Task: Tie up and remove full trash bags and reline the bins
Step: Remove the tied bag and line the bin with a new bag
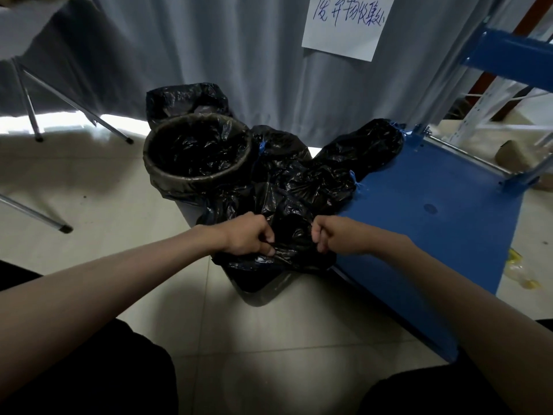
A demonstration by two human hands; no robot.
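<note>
**Both hands pulling the mouth of a black bag, lower centre**

Far left of frame: thin metal legs (30, 106) on the pale tiled floor (113, 211), grey cloth hanging above them.

Left of centre: a round bin (149, 154) already lined, the black liner (197, 151) folded down over its rim so it stays put. It looks hollow inside, so this bin seems done. Behind it, another black bag (185, 97) stands against the grey curtain (254, 61).

Centre, lower: left hand (248, 238) curled tight, pinching a fold of black plastic. Just to its right the bag in hand (293, 232) bunches between the two fists, low over the floor. What sits beneath it is hidden by the plastic. Right hand (332, 238) also curled, gripping the opposite fold. The fists sit near each other with the film taut between them, which reads as either drawing a knot shut or spreading a mouth; cannot tell which.

Above the hands: heaped black bags (368, 148) with blue drawstrings (354, 178) showing, apparently set aside once tied.

Right: a blue shelf panel (434, 211) lying flat, the heap leaning onto its edge. Upper right: a handwritten paper sign (344, 25) on the curtain.
</note>
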